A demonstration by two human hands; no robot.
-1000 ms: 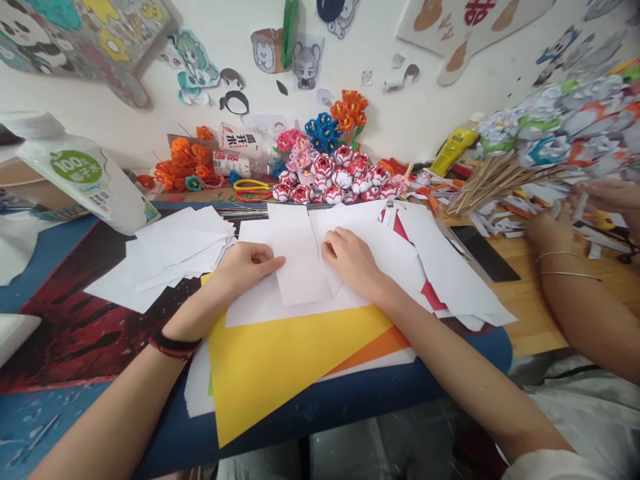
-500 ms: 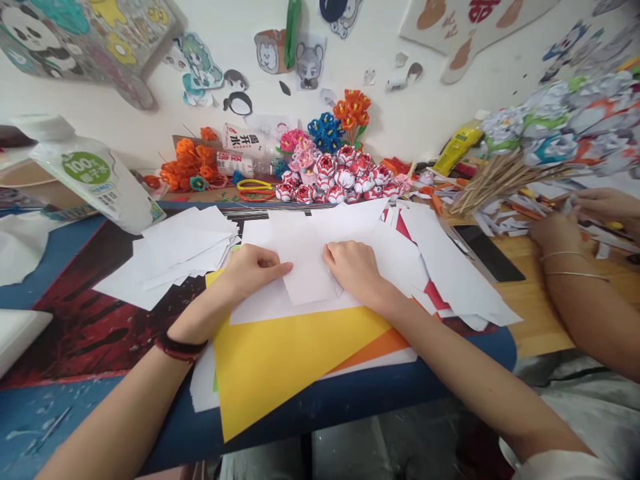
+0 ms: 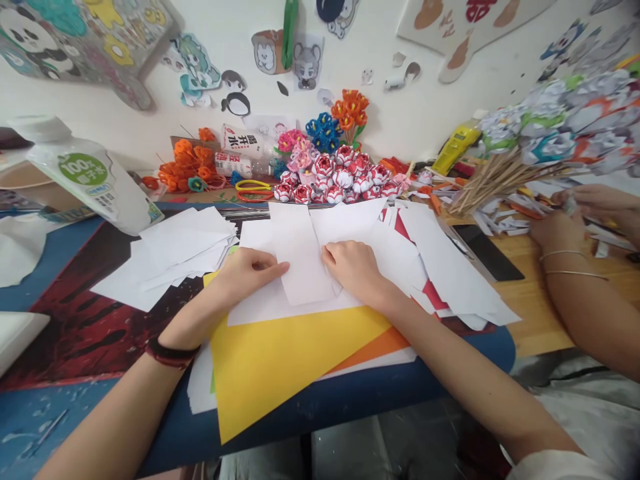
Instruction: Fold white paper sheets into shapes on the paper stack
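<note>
A small white sheet of paper (image 3: 305, 263) lies over a larger white sheet (image 3: 250, 303) in front of me. My left hand (image 3: 253, 270) grips the small sheet's left edge, its thumb laid over the paper and its other fingers curled. At the right edge, my right hand (image 3: 353, 263) is closed on the same sheet, with the fingertips partly hidden. Beneath the white paper a yellow sheet (image 3: 280, 363) shows, with an orange sheet (image 3: 367, 350) below it.
Stacked white sheets (image 3: 175, 247) lie left, beside a white bottle (image 3: 95, 180). More paper strips (image 3: 450, 267) and a phone (image 3: 487, 252) are at right. Paper flowers (image 3: 340, 177) line the wall side. Another person's hand (image 3: 560, 230) works among paper scraps at far right.
My left hand and forearm have shifted slightly left and down. The small sheet stays between both hands, and my right hand is almost unmoved.
</note>
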